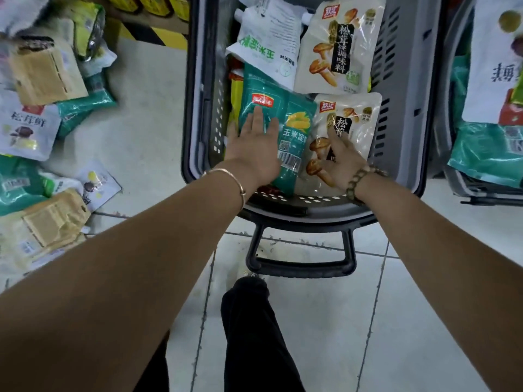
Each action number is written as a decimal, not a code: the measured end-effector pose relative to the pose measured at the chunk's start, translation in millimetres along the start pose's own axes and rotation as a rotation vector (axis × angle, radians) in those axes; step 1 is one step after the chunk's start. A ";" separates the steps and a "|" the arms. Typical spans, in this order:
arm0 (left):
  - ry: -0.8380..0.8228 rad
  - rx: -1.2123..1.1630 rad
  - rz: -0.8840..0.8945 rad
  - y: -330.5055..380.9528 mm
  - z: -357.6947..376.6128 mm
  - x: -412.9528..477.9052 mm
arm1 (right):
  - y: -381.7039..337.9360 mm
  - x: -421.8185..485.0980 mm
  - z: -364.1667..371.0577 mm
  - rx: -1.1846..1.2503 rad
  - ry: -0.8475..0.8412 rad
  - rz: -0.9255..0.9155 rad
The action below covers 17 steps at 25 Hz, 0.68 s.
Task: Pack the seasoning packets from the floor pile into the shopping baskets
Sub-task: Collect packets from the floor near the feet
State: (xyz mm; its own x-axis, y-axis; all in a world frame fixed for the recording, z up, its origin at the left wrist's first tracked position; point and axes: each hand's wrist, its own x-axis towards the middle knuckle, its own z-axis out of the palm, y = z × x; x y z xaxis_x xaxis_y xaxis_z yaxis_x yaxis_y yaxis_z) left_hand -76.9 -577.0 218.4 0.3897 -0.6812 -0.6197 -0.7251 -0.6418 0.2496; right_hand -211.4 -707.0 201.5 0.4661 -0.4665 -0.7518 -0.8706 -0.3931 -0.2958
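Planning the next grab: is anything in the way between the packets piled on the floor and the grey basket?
Nothing visible. Bare tile floor separates the floor pile from the open-topped grey basket. Inside it, the left hand rests on a teal packet, the right hand on a mushroom packet.

Both arms extend forward; left hand [254,142] flat, palm down, fingers straight and together; right hand [341,161] palm down, fingers spread.
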 end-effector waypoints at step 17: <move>0.642 -0.901 -0.564 -287.0 52.7 -199.3 | -286.4 -89.4 167.8 0.024 0.139 -0.538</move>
State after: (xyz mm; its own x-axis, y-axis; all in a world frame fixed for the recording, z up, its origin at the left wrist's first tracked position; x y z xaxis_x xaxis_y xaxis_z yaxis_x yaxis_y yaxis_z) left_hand 23.6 -238.5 231.0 0.9117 -0.1179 -0.3935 0.1832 -0.7407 0.6464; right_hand -30.2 -419.8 254.4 0.8608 -0.3059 -0.4067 -0.5069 -0.5870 -0.6313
